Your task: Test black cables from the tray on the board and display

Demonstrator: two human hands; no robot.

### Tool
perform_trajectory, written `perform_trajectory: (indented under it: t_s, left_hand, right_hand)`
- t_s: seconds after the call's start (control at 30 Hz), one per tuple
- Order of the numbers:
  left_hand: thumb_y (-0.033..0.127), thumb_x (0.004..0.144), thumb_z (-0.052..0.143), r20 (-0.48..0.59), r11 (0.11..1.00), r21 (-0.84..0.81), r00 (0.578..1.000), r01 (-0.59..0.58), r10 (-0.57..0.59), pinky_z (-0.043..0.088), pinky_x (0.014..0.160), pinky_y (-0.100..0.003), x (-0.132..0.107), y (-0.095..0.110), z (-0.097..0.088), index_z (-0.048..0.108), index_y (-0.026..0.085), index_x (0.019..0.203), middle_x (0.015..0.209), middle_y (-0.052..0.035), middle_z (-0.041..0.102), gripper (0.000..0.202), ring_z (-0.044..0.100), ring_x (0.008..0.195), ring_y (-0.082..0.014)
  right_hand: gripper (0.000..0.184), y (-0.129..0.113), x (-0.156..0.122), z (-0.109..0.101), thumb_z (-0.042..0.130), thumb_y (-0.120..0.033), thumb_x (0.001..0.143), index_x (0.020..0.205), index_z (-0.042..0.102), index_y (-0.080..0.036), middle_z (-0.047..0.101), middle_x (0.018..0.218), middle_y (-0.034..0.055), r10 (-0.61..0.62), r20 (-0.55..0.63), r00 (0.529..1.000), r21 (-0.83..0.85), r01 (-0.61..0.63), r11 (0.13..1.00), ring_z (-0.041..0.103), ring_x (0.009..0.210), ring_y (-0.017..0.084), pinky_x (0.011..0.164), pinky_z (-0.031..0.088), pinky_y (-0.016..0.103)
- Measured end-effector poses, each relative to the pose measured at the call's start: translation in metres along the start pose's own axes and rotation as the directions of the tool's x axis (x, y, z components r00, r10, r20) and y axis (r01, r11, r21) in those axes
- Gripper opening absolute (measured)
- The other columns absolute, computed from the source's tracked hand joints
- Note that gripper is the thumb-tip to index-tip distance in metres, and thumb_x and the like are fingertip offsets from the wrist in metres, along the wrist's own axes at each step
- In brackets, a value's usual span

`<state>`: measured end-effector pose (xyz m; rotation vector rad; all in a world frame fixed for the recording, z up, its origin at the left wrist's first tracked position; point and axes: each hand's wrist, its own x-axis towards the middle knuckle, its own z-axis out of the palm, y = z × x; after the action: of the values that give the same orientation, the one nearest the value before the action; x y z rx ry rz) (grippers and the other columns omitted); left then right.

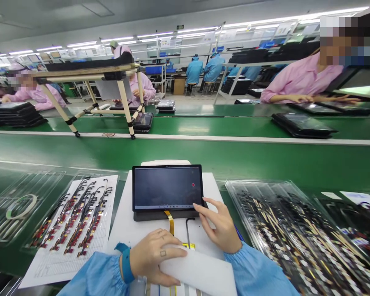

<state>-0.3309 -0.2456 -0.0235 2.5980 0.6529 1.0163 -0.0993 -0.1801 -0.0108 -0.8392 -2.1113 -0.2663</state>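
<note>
A black tablet-like screen (167,187) stands on a white pad (129,224) in front of me, lit dark with a small red dot. A yellow flex cable (170,222) runs from its lower edge toward me. My left hand (156,257) is closed on a white sheet or foam piece (203,273) near the front edge. My right hand (220,226) reaches to the screen's lower right corner, fingers touching its frame.
A paper sheet with several flex cables (77,218) lies at left, beside a clear tray with a tape ring (20,205). Clear trays of cables (296,234) fill the right. A green conveyor (234,160) runs across, with other workers in pink and blue beyond it.
</note>
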Motion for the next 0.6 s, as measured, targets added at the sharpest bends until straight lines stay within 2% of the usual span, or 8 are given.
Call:
perform_trajectory:
  t_s: [0.17, 0.33, 0.4, 0.5, 0.57, 0.6]
  left_hand:
    - [0.047, 0.075, 0.061, 0.020, 0.998, 0.063, 1.000, 0.013, -0.014, 0.050, 0.074, -0.035, -0.008, 0.004, -0.003, 0.048, 0.018, 0.118, 0.103, -0.0130, 0.064, 0.053, 0.062, 0.087, -0.0221]
    - [0.043, 0.079, 0.059, -0.021, 0.992, 0.114, 0.998, 0.062, -0.060, 0.051, 0.073, -0.036, -0.009, 0.011, -0.010, 0.046, 0.017, 0.119, 0.102, -0.0146, 0.064, 0.049, 0.063, 0.087, -0.0226]
    - [0.042, 0.080, 0.058, -0.045, 0.987, 0.146, 0.997, 0.072, -0.066, 0.052, 0.073, -0.037, -0.010, 0.015, -0.011, 0.046, 0.016, 0.119, 0.101, -0.0148, 0.064, 0.048, 0.063, 0.086, -0.0229]
    - [0.041, 0.079, 0.060, -0.056, 0.974, 0.190, 0.992, 0.124, -0.115, 0.054, 0.072, -0.037, -0.012, 0.024, -0.014, 0.046, 0.016, 0.119, 0.101, -0.0147, 0.064, 0.049, 0.064, 0.085, -0.0230]
    - [0.041, 0.078, 0.061, -0.052, 0.961, 0.218, 0.985, 0.170, -0.162, 0.054, 0.072, -0.037, -0.013, 0.031, -0.015, 0.046, 0.016, 0.118, 0.101, -0.0144, 0.065, 0.049, 0.064, 0.085, -0.0231]
    - [0.041, 0.078, 0.061, -0.055, 0.955, 0.229, 0.982, 0.190, -0.182, 0.055, 0.072, -0.037, -0.013, 0.035, -0.015, 0.047, 0.016, 0.118, 0.102, -0.0142, 0.065, 0.049, 0.064, 0.085, -0.0231]
  right_hand:
    - [0.023, -0.010, 0.005, 0.006, 0.045, -0.010, 0.083, 0.098, 0.061, -0.017, 0.068, 0.090, 0.0023, -0.110, 0.107, 0.988, 0.062, 0.103, 0.993, 0.055, 0.107, 0.022, 0.080, 0.050, 0.036]
    - [0.026, -0.014, 0.013, 0.005, 0.042, -0.010, 0.084, 0.099, 0.061, -0.017, 0.068, 0.090, 0.0023, -0.115, 0.108, 0.988, 0.087, 0.106, 0.991, 0.054, 0.110, 0.024, 0.081, 0.050, 0.038]
    - [0.026, -0.013, 0.015, 0.002, 0.040, -0.010, 0.085, 0.098, 0.061, -0.018, 0.068, 0.091, 0.0039, -0.094, 0.077, 0.993, 0.101, 0.086, 0.991, 0.055, 0.109, 0.023, 0.081, 0.051, 0.036]
    - [0.027, -0.011, 0.017, -0.009, 0.039, -0.012, 0.087, 0.102, 0.061, -0.016, 0.066, 0.099, 0.0098, 0.007, 0.049, 0.999, 0.115, -0.013, 0.993, 0.057, 0.106, 0.021, 0.080, 0.052, 0.034]
    - [0.029, -0.013, 0.016, -0.020, 0.038, -0.016, 0.089, 0.107, 0.060, -0.018, 0.065, 0.102, 0.0094, 0.056, 0.085, 0.995, 0.139, -0.068, 0.988, 0.059, 0.102, 0.019, 0.079, 0.053, 0.031]
    - [0.030, -0.016, 0.014, -0.026, 0.037, -0.019, 0.090, 0.110, 0.059, -0.020, 0.065, 0.102, 0.0076, 0.043, 0.120, 0.992, 0.169, -0.063, 0.984, 0.060, 0.100, 0.017, 0.078, 0.053, 0.030]
